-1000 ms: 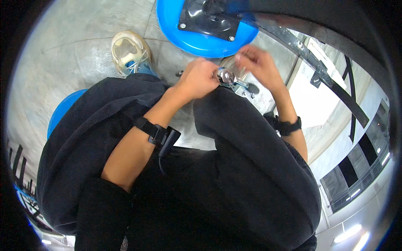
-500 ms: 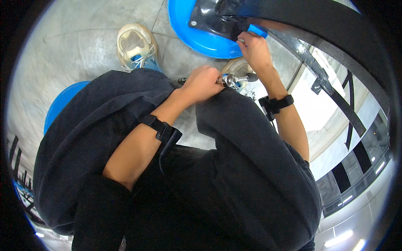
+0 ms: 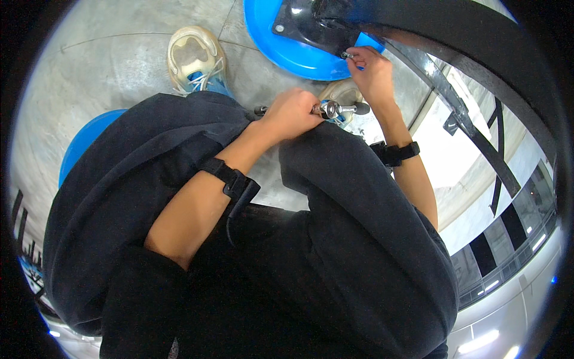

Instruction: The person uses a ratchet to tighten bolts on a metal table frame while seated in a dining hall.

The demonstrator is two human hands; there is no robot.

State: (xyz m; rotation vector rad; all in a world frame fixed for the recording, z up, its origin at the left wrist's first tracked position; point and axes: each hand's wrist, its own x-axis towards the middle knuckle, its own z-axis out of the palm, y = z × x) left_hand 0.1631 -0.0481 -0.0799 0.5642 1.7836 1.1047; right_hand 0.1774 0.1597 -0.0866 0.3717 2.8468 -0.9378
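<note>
My left hand (image 3: 291,113) is closed around a chrome ratchet wrench (image 3: 329,109) with black ends, resting over my right knee. Up ahead, my right hand (image 3: 372,73) has its thumb and fingers pinched on a small metal bolt (image 3: 346,55) at the near corner of a black metal plate (image 3: 302,30). This plate lies on a round blue base (image 3: 263,45). Another bolt head (image 3: 280,28) shows at the plate's left corner. Whether the pinched bolt sits in its hole, I cannot tell.
A thick black curved beam (image 3: 454,24) rises from the plate and sweeps along the right. Below it runs a thinner dark bar (image 3: 472,125). My left shoe (image 3: 196,60) stands on the grey floor (image 3: 119,66). Another blue round edge (image 3: 89,140) shows at the left.
My right hand has drawn slightly back and right, and the bolt by its fingertips shows more plainly. My left hand keeps its hold on the ratchet wrench, barely shifted.
</note>
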